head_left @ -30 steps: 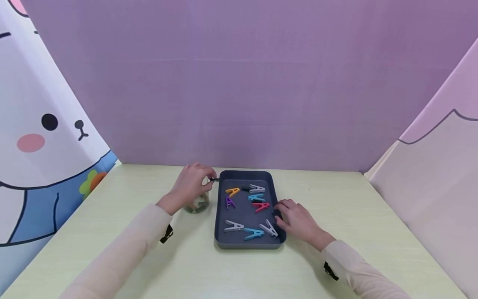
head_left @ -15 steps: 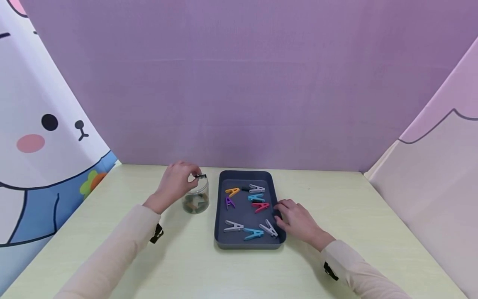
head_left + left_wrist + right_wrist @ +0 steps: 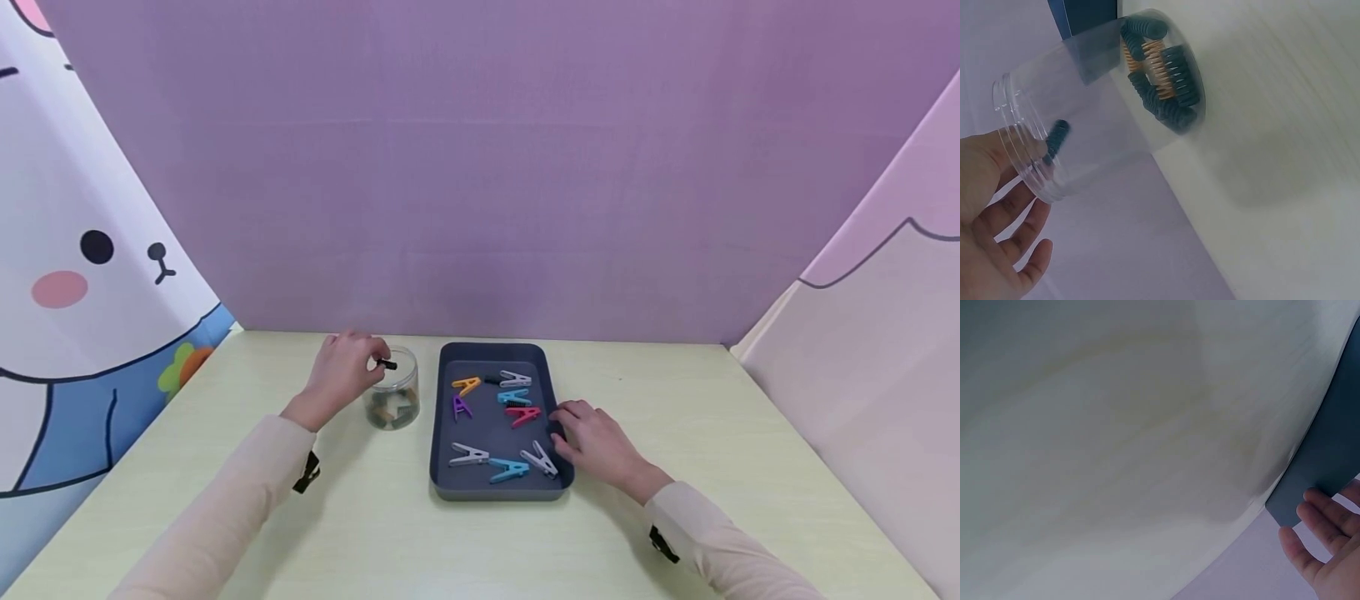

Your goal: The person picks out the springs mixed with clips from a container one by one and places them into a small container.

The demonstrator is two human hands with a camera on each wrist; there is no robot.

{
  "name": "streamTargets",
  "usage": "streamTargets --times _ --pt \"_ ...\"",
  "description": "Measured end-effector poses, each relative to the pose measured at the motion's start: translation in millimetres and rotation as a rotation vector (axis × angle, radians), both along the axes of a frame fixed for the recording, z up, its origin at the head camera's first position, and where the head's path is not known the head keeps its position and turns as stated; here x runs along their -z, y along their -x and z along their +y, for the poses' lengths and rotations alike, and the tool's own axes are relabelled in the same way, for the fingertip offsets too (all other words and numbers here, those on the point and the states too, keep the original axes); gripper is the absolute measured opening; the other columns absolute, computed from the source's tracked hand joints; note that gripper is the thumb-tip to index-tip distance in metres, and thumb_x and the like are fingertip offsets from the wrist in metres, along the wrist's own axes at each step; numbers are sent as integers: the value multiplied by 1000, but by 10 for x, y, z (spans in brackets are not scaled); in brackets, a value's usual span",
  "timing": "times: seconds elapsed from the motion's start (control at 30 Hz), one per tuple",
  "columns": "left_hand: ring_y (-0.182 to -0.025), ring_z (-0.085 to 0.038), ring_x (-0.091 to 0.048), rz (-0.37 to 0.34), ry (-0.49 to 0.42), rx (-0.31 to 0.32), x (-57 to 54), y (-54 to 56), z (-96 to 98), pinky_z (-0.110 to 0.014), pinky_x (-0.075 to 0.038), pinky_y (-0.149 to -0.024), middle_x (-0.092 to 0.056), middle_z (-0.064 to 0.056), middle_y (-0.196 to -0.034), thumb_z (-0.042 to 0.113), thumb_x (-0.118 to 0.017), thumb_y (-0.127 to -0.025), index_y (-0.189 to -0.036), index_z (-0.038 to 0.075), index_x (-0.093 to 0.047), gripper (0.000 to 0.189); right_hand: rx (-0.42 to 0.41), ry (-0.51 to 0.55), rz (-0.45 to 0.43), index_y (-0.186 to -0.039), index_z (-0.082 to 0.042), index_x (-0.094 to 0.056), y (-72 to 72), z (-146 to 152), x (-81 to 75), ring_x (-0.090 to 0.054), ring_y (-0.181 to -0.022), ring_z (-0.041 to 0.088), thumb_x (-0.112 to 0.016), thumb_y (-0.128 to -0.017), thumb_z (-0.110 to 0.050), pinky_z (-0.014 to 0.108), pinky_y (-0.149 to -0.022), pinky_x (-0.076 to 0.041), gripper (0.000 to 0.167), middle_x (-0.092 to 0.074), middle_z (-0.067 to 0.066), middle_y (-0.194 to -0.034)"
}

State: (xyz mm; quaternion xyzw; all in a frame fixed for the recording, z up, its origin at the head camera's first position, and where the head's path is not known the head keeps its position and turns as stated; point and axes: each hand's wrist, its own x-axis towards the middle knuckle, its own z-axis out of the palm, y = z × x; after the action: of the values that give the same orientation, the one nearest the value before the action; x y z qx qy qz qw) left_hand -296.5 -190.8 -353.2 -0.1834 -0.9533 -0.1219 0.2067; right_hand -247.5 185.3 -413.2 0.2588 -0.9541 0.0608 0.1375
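A dark coil spring [image 3: 1057, 139] is pinched in the fingertips of my left hand [image 3: 341, 371], at the mouth of a clear round jar [image 3: 401, 387]. Through the jar's wall in the left wrist view, the spring's tip shows just inside the rim. Several dark green and orange springs [image 3: 1161, 74] lie on the jar's bottom. My right hand [image 3: 600, 442] rests against the right side of a dark grey tray [image 3: 491, 493], its fingertips touching the outer wall in the right wrist view. In the tray lie a red clothespin [image 3: 522, 415], a purple clothespin [image 3: 461, 407] and other coloured ones.
Two dark springs also lie in the tray, one of them a small black spring [image 3: 492, 379] near the top. The jar stands left of the tray on a pale table [image 3: 375, 533]. Behind the table hangs a purple cloth backdrop [image 3: 480, 183].
My left hand has moved left with the spring, from beside the tray's edge to the jar's mouth, and lowered slightly. The right hand and tray have stayed put.
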Motion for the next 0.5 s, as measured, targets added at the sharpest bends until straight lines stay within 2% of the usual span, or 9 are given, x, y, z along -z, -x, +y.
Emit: streamTargets --times 0.17,0.5 --pt "-86 -27 -58 -22 -1 -15 1 14 1 -49 -39 -78 -69 1 -83 9 -64 -72 -87 14 -70 18 1 -1 1 -105 -9 -64 -4 -2 7 -54 -105 21 -61 -84 -29 42 -84 -48 30 -60 8 -112" --pt "-85 -27 -57 -42 -29 -34 10 23 0 -45 -39 -71 -68 -1 -83 10 -65 -72 -87 13 -70 16 2 6 -1 -105 -9 -64 -5 -7 -8 -54 -105 22 -61 -84 -28 43 -83 -47 29 -60 8 -112"
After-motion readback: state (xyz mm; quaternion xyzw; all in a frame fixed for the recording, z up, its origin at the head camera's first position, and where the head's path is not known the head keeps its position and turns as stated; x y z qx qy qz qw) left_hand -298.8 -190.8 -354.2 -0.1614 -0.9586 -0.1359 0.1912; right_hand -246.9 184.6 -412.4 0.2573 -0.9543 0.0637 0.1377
